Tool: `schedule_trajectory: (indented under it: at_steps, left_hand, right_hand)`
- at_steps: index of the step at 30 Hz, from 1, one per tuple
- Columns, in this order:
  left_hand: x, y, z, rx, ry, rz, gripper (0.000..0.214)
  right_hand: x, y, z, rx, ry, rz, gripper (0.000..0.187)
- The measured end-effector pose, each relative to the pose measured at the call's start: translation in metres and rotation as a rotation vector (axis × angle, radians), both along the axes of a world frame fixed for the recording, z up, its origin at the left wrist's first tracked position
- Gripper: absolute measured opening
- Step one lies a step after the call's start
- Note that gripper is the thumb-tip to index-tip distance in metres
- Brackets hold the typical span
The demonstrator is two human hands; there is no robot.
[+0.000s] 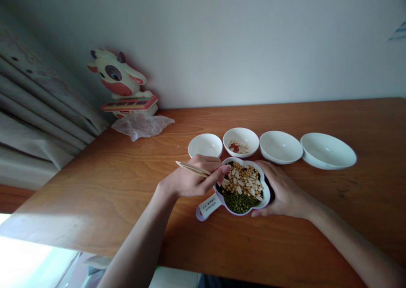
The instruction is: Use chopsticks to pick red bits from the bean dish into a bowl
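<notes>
My left hand point(193, 176) is closed around a pair of wooden chopsticks point(190, 167). Their thick ends stick out to the left, and the lower ends point into a flower-shaped bowl with a handle point(266, 193), though fingers partly hide them. Inside lie shelled peanuts point(242, 182), yellow beans point(236, 166) and green mung beans point(239, 204), with some dark beans at the edges. Wrapped around the bowl's right side is my right hand point(282, 190), thumb at the near rim. A labelled handle point(209, 207) extends toward the lower left.
Behind stand several white bowls in a row; one bowl point(241, 131) contains some peanut pieces point(237, 147). A cow-shaped toy keyboard point(127, 85) and a clear plastic bag point(142, 126) are at the back left of the wooden table point(104, 186). A curtain point(34, 127) hangs beside it.
</notes>
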State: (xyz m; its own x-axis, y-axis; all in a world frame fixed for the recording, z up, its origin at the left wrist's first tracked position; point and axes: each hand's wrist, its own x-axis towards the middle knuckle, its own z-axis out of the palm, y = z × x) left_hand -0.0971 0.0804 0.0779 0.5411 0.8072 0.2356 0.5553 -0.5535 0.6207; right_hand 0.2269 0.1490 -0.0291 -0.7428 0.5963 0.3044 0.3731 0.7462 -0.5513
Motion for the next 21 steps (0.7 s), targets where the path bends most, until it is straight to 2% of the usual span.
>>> schedule_trajectory:
  at_steps: [11,21]
  left_hand:
    - [-0.003,0.0,-0.001,0.187,-0.061,0.075,0.05]
    - [-0.001,0.01,-0.004,0.256,-0.11,0.106,0.055]
  right_hand:
    - [0.001,0.002,-0.004,0.002,-0.01,0.0,0.141]
    - [0.0,0.001,-0.006,0.005,0.009,-0.001,0.141]
